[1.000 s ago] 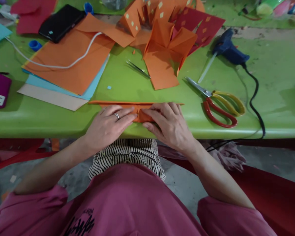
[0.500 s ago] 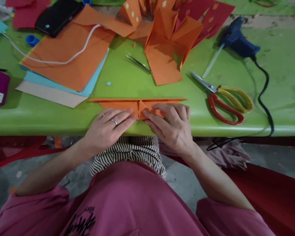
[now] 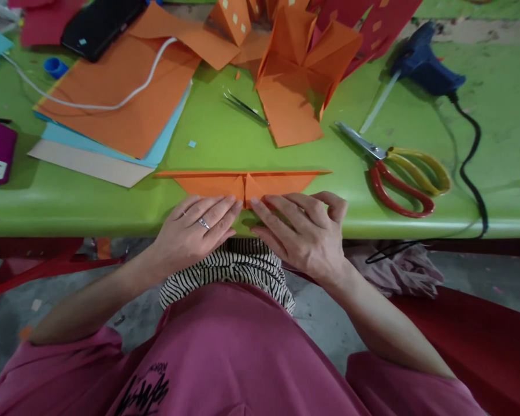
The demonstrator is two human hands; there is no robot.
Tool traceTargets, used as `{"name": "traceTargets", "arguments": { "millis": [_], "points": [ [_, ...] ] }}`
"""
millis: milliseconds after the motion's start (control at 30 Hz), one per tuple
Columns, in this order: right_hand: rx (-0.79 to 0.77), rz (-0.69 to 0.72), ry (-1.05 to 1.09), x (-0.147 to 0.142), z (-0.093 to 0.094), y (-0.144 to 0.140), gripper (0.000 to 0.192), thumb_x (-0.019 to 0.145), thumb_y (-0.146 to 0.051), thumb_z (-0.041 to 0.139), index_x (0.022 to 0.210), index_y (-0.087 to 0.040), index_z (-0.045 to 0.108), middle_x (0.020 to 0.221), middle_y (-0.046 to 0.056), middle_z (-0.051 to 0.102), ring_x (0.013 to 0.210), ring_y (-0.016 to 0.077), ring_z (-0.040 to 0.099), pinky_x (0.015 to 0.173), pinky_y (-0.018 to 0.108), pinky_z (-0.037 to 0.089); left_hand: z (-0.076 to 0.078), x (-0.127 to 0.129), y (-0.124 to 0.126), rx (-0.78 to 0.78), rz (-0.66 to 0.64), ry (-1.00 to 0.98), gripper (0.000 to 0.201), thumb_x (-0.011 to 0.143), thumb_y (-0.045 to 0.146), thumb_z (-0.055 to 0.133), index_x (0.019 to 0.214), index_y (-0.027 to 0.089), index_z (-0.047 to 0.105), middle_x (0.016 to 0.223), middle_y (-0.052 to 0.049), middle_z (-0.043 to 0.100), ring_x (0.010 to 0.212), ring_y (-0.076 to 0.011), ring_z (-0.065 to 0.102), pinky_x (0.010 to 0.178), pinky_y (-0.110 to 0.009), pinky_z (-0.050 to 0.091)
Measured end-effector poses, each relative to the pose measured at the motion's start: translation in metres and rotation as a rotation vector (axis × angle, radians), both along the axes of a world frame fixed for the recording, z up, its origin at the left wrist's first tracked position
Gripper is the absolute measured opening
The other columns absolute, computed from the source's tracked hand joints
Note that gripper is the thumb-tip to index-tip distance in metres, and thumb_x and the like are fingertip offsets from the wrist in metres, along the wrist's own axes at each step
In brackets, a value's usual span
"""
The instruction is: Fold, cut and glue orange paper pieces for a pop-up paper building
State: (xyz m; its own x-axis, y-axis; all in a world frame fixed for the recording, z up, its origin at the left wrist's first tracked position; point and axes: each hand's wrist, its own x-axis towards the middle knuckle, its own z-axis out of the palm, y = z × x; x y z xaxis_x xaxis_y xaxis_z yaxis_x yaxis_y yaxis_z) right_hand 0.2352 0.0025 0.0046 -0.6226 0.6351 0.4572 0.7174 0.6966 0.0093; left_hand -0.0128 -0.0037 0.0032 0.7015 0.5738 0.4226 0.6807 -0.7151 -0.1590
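A folded sheet of orange paper point(image 3: 216, 185) lies along the front edge of the green table, its long narrow flap running left to right at the far side. My left hand point(image 3: 197, 225), with rings on it, rests flat with fingers stretched onto the left half of the near edge. On the right half, my right hand point(image 3: 305, 231) presses with its fingers extended and spread a little. The fingertips of both hands come close to each other at the centre crease. Part of the near edge is hidden under the fingers.
Scissors point(image 3: 398, 173) and a blue glue gun point(image 3: 429, 63) with its black cord lie right. Tweezers point(image 3: 247, 108) and a folded orange paper piece point(image 3: 290, 110) are beyond. A stack of coloured paper point(image 3: 117, 110), a white cord point(image 3: 91, 107) and a black phone point(image 3: 99, 29) lie left.
My right hand's fingers have straightened and spread along the near edge, baring more of the paper's right half. My left hand has shifted slightly toward me. The paper stays in place.
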Motion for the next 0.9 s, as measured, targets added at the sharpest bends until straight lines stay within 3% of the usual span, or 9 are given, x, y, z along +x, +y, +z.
{"name": "traceTargets", "arguments": {
  "millis": [300, 500, 900],
  "points": [
    [0.056, -0.105, -0.009, -0.009, -0.01, -0.01, 0.05, 0.093, -0.046, 0.063, 0.136, -0.02, 0.059, 0.117, 0.009, 0.071, 0.109, 0.0242, 0.052, 0.098, 0.04, 0.032, -0.013, 0.005, -0.006, 0.065, 0.038, -0.031, 0.051, 0.095, 0.041, 0.059, 0.134, 0.008, 0.06, 0.131, -0.012, 0.068, 0.112, -0.0243, 0.066, 0.1, -0.035, 0.047],
    [0.061, -0.129, -0.008, -0.013, -0.015, -0.012, 0.051, 0.092, -0.047, 0.064, 0.135, -0.019, 0.06, 0.118, 0.011, 0.07, 0.108, 0.0248, 0.052, 0.097, 0.04, 0.033, -0.014, 0.011, -0.014, 0.028, 0.096, -0.042, 0.051, 0.097, 0.04, 0.056, 0.138, 0.009, 0.057, 0.135, -0.013, 0.066, 0.12, -0.0254, 0.063, 0.107, -0.037, 0.043],
    [-0.036, -0.135, 0.014, -0.01, -0.016, -0.011, 0.055, 0.093, -0.048, 0.062, 0.142, -0.026, 0.054, 0.121, 0.009, 0.068, 0.111, 0.0259, 0.05, 0.098, 0.041, 0.034, -0.013, 0.012, -0.016, -0.014, 0.092, -0.07, 0.061, 0.096, 0.051, 0.054, 0.139, 0.007, 0.055, 0.136, -0.013, 0.065, 0.123, -0.0268, 0.062, 0.111, -0.039, 0.041]
  ]
}}
